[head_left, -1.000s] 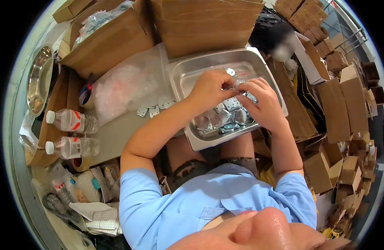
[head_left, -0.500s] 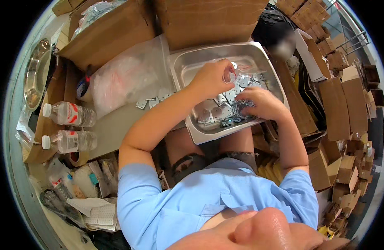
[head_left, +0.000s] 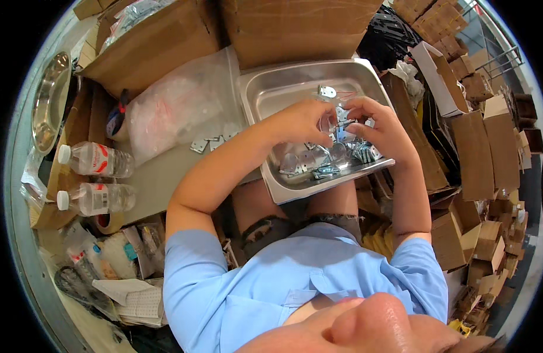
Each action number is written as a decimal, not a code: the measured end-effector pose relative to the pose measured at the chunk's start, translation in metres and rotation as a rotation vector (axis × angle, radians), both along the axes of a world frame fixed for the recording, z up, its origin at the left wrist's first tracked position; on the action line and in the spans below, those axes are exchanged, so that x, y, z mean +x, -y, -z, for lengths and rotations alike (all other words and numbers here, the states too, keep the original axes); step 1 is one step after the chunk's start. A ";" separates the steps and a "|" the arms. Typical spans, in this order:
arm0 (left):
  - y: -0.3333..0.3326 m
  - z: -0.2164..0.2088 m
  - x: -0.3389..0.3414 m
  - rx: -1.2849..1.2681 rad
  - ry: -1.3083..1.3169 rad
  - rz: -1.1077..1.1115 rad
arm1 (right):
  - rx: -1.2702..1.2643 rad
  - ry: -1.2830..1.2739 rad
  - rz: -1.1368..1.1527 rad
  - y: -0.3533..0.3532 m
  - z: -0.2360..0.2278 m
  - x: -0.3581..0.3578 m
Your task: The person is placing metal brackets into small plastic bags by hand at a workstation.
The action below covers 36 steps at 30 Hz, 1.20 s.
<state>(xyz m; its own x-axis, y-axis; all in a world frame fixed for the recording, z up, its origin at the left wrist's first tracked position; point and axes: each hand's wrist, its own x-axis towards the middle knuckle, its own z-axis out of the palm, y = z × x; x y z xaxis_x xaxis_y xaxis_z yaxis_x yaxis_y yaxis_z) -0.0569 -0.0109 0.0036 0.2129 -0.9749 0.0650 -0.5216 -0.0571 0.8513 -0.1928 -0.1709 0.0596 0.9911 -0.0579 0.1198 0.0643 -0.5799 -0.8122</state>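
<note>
Both my hands meet over a steel tray (head_left: 283, 88) that holds a pile of small metal plates and brackets (head_left: 315, 162). My left hand (head_left: 309, 120) is closed around a small clear plastic bag (head_left: 326, 123), partly hidden by the fingers. Close beside it, my right hand (head_left: 374, 120) pinches a small metal piece (head_left: 345, 123) between thumb and fingers, at the bag's side. Whether the piece is inside the bag's mouth I cannot tell. One metal plate (head_left: 326, 91) lies apart near the tray's far side.
Left of the tray, a large clear bag of small plastic bags (head_left: 177, 112) lies on the table, with several loose metal plates (head_left: 206, 144) at its near edge. Two water bottles (head_left: 103, 160) lie farther left. Cardboard boxes (head_left: 295, 29) stand behind; more cartons (head_left: 477, 153) are at right.
My right hand has come up from the metal pile with a small piece and moved next to my left hand. The left hand has shifted slightly nearer, still holding the small bag.
</note>
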 end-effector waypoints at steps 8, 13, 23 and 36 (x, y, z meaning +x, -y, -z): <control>0.002 0.007 -0.001 0.008 -0.311 0.008 | 0.204 0.091 0.017 0.003 0.014 0.003; 0.000 0.007 -0.001 -0.018 -0.576 0.153 | 0.379 0.206 0.026 -0.004 0.012 0.012; -0.009 -0.011 -0.006 -0.053 -1.025 0.151 | 0.255 0.217 -0.040 -0.016 -0.002 0.017; -0.006 -0.007 -0.003 -0.071 -1.113 0.098 | -0.660 -0.208 -0.189 -0.008 0.035 -0.006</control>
<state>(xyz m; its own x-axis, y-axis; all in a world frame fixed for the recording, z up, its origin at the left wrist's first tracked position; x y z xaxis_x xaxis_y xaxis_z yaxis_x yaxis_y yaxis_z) -0.0598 -0.0053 0.0107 0.1096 -0.9923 -0.0576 0.5334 0.0098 0.8458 -0.1990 -0.1631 0.0245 0.9832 0.1360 -0.1218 0.0938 -0.9487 -0.3019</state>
